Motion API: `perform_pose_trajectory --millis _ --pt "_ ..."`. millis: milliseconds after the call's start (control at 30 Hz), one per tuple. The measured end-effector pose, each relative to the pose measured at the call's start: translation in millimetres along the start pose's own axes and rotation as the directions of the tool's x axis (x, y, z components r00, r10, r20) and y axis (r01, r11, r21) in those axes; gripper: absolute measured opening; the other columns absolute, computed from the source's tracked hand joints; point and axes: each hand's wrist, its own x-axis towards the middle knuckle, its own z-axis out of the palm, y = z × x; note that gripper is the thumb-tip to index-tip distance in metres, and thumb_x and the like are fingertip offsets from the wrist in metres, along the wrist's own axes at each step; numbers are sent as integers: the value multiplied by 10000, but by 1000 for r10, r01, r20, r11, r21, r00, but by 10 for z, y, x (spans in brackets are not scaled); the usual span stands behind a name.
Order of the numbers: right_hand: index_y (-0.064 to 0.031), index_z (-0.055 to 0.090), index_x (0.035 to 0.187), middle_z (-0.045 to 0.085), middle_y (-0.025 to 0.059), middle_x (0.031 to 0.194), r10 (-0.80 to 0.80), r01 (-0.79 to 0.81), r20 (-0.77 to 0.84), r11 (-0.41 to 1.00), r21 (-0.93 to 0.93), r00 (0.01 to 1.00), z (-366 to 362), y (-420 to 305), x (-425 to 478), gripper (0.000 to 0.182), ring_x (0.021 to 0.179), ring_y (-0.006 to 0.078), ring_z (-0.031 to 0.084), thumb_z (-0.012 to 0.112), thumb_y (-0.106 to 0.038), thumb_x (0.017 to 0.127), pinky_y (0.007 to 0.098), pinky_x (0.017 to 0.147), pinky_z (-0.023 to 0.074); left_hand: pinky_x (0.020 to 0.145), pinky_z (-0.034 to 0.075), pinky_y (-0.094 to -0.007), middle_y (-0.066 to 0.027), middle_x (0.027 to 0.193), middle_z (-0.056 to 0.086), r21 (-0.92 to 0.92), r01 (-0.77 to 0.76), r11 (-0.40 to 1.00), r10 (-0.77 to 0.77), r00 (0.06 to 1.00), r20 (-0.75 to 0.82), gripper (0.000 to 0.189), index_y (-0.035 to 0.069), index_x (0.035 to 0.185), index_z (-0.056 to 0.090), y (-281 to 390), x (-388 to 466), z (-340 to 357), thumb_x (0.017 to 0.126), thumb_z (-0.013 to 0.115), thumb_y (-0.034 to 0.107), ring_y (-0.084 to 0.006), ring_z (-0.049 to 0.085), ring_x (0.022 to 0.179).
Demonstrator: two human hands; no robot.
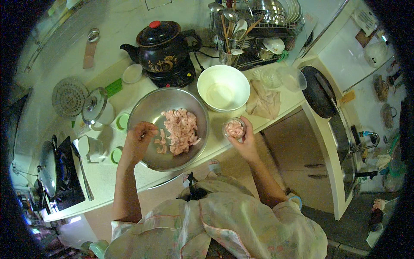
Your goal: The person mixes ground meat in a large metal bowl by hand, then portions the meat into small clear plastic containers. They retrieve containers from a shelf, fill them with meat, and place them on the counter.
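A wide steel bowl [139,106] stands on the counter before me, with a heap of cut pale pink raw meat [181,131] in it. Over the bowl's left side is my left hand [142,134], its fingers bent close together; whether they hold anything is not clear. A few loose meat pieces lie just right of its fingertips. To the right of the steel bowl, my right hand [244,139] grips a small clear jar [225,129] filled with meat pieces, its mouth facing up. Behind the jar stands a white bowl [223,87] with nothing large in it.
A black ceramic kettle [161,48] stands on its base behind the steel bowl. A beige cloth [265,100] lies right of the white bowl. Glass lids [95,105] and light green rings [123,121] are at left, beside a cooktop [69,181]. A dish rack [275,29] stands at back right.
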Motion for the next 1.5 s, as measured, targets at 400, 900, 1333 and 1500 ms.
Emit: perform_pose_trajectory --millis 400,900,1333,1500 --pt "-14 283 1465 482 144 1337 -105 96 -23 962 -256 994 9 309 111 841 1229 224 511 767 3 778 347 1052 421 740 515 -294 -107 888 690 22 -7 1000 6 998 55 130 -13 1018 642 -188 56 137 937 617 86 -158 658 816" --pt "-15 268 1483 483 168 1360 -71 80 52 977 -198 996 -92 277 147 929 1215 243 539 826 -59 741 365 1029 458 765 553 -452 -123 1001 612 538 -480 693 447 871 203 203 71 969 644 414 326 843 772 693 61 -344 657 885" --pt "24 216 1502 385 240 1488 -39 52 62 973 -224 997 -96 101 140 1027 1367 323 416 862 -202 737 408 1136 342 690 580 -450 -150 934 735 675 -504 538 -29 790 613 237 111 924 741 982 971 2159 823 633 297 -327 726 856" --pt "-8 209 1513 343 235 1520 -16 34 85 977 -209 996 -138 115 136 1049 1407 323 364 878 -182 723 430 1159 304 740 577 -412 -144 947 736 683 -507 526 -35 789 613 238 92 927 750 1032 953 2178 836 644 285 -286 725 902"
